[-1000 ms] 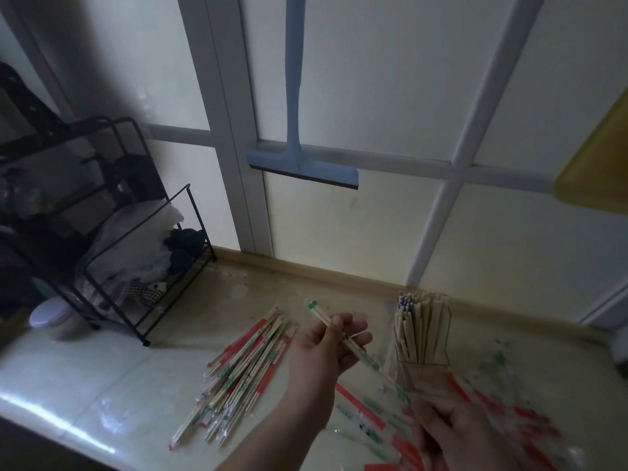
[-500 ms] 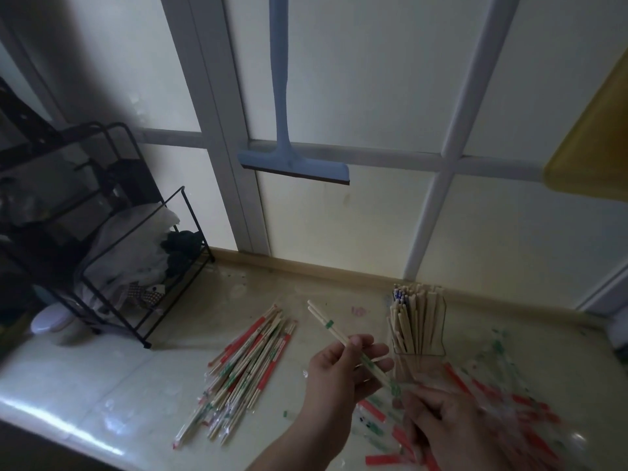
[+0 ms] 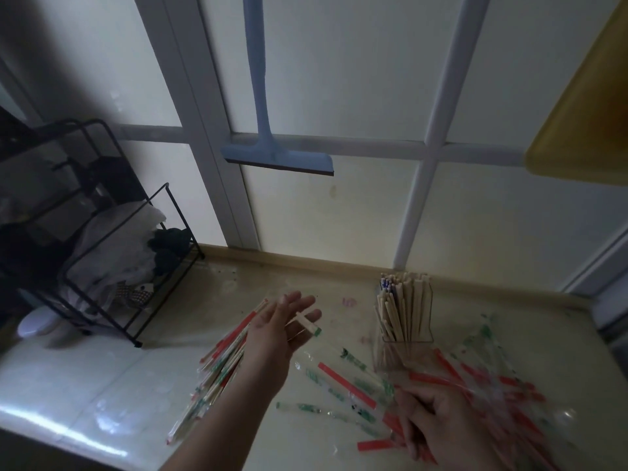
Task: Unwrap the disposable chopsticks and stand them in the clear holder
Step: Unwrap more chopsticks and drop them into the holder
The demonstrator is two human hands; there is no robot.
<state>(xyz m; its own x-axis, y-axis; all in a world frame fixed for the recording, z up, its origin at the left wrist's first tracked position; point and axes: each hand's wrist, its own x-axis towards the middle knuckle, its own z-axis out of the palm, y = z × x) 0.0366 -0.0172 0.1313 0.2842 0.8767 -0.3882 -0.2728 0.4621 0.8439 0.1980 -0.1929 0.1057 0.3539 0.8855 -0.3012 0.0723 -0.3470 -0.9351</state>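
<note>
My left hand (image 3: 277, 329) hovers over the counter with its fingers mostly stretched out, and a short visible length of a bare chopstick pair (image 3: 306, 321) with a green band at its end is pinched between them. Low at the right, my right hand (image 3: 438, 428) is curled around a clear wrapper (image 3: 475, 389), which is blurred. The clear holder (image 3: 407, 348) stands to the right of my left hand, packed with several upright unwrapped chopsticks (image 3: 404, 300). A pile of wrapped chopsticks (image 3: 217, 365) lies under my left forearm.
Empty red and green printed wrappers (image 3: 346, 380) litter the counter between my hands and around the holder. A black wire rack (image 3: 112, 260) with cloths stands at the left, a white object (image 3: 34, 322) beside it. A blue squeegee (image 3: 277, 158) hangs on the window.
My hands have drawn apart: the right hand dropped down and right with the wrapper. The left hand swung left over the pile, fingers spread, the chopsticks now pointing toward me.
</note>
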